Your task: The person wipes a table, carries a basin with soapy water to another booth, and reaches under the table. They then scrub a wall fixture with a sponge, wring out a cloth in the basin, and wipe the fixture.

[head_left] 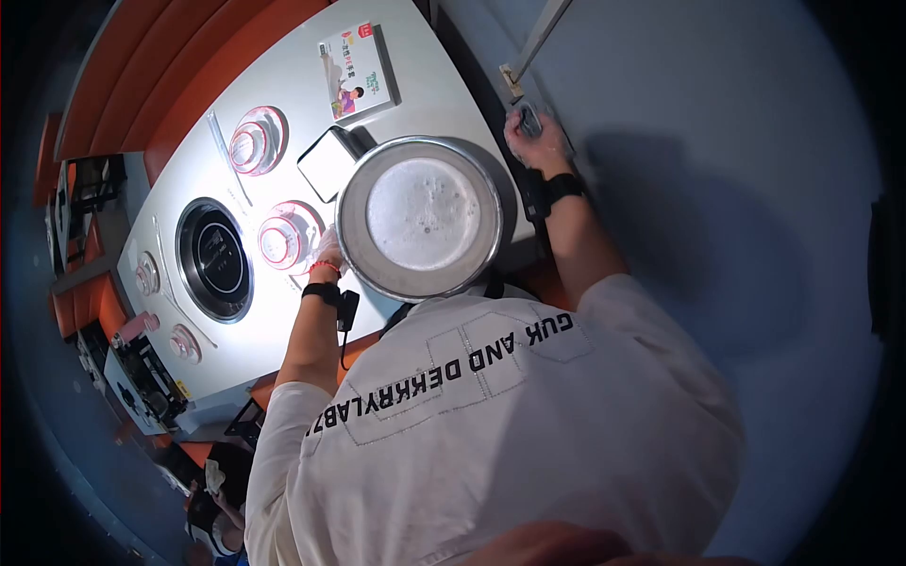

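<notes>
A large round metal pot (422,212) sits in front of my chest, its inside bottom dotted with small marks or drops. My left hand (327,250), in a thin clear plastic glove, is against or just beside the pot's left rim. Its fingers are partly hidden, and I cannot tell whether they grip the rim. Close by on its left stands a stack of red-rimmed bowls (281,241). Out past the table's right edge, my right hand (538,146) is closed around a small dark, shiny thing (529,120) that I cannot make out.
The white table (429,71) holds a boxed pack (357,74), a white tray-like item (327,162), another bowl stack (258,141) and a round black cooker (215,259). Orange seating (175,61) curves behind. A pole (540,42) stands near my right hand. Another person (222,500) is at lower left.
</notes>
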The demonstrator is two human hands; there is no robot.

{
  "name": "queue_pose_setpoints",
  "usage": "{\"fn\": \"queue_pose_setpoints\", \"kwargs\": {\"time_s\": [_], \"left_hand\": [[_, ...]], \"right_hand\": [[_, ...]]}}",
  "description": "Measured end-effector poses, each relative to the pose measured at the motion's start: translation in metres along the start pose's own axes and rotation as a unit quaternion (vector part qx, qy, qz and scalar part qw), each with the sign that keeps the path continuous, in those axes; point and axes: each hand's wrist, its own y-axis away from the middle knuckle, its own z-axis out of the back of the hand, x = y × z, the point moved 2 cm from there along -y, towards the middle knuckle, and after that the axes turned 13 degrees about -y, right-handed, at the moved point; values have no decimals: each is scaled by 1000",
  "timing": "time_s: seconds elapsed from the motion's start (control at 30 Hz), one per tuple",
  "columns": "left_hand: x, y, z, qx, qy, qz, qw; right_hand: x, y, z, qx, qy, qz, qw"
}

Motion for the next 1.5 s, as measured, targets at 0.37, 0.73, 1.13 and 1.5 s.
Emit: {"fn": "queue_pose_setpoints", "kwargs": {"time_s": [0.37, 0.73, 1.13, 1.5], "left_hand": [[6, 5, 3, 3, -3, 8, 1000], [5, -2, -3, 2, 6, 7, 1000], [2, 1, -1, 0, 5, 7, 1000], [2, 7, -1, -11, 12, 10, 1000]], "right_hand": [[17, -45, -18, 32, 28, 124, 991], [61, -9, 69, -184, 11, 76, 980], [60, -65, 49, -239, 194, 176, 935], [73, -49, 67, -150, 220, 160, 950]]}}
